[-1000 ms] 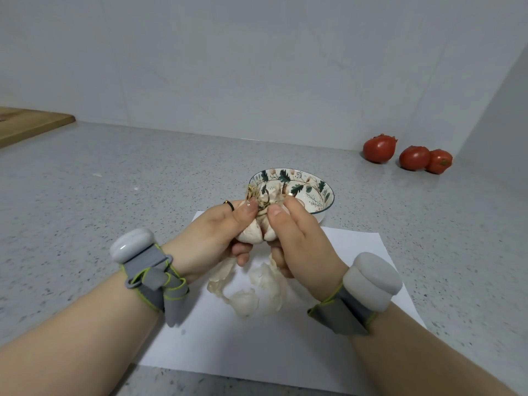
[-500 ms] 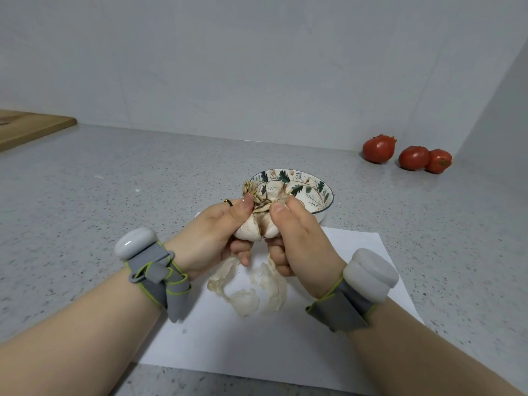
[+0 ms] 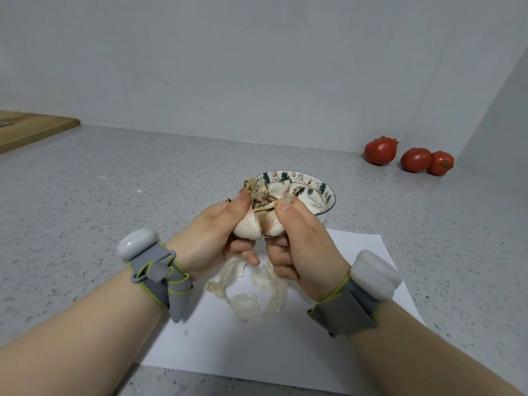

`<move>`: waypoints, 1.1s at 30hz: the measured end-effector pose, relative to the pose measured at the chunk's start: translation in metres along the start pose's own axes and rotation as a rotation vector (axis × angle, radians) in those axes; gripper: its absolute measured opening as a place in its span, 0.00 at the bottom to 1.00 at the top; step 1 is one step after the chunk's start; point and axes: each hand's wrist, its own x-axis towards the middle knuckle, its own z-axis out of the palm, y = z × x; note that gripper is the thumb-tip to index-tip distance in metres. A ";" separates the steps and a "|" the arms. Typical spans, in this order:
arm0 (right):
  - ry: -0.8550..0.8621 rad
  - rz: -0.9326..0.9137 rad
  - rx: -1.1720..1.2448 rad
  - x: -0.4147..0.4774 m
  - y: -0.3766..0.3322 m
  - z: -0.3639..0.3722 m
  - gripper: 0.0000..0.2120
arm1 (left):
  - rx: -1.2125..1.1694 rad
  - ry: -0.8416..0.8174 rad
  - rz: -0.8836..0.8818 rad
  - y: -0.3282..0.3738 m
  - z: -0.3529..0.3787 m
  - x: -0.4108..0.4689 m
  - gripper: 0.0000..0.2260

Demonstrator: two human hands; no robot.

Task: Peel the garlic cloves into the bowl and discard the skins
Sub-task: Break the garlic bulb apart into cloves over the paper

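While left hand point(image 3: 208, 232) and right hand point(image 3: 308, 241) grip garlic bulb point(image 3: 251, 227), bowl point(image 3: 324, 191) just behind, paper point(image 3: 357, 252) edge below.

On the speckled counter point(image 3: 114, 195), three red tomatoes point(image 3: 415, 159) sit back right, a wooden board point(image 3: 31, 130) far left.

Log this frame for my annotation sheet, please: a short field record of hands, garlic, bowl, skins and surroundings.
left hand: grips the garlic bulb on its left side
right hand: grips its right side
garlic bulb: held above the paper, on the near side of the bowl
bowl: patterned, on the counter; contents partly hidden
skins: loose pile on the paper under the hands
paper: white sheet on the speckled counter
tomatoes: three, far right at the back
cutting board: far left
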 end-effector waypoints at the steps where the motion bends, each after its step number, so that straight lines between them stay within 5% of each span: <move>1: 0.010 -0.021 -0.012 -0.001 0.001 0.001 0.12 | 0.017 0.033 0.011 0.001 0.003 -0.001 0.28; 6: 0.152 -0.200 -0.179 0.003 0.007 0.000 0.06 | 0.482 0.269 0.240 -0.003 0.008 -0.005 0.18; 13: 0.145 -0.029 -0.029 -0.001 -0.001 0.001 0.15 | 0.712 0.314 0.266 -0.003 0.008 -0.004 0.08; 33: 0.019 0.069 0.182 0.004 -0.001 -0.010 0.19 | 0.090 0.162 0.110 0.001 0.005 0.001 0.15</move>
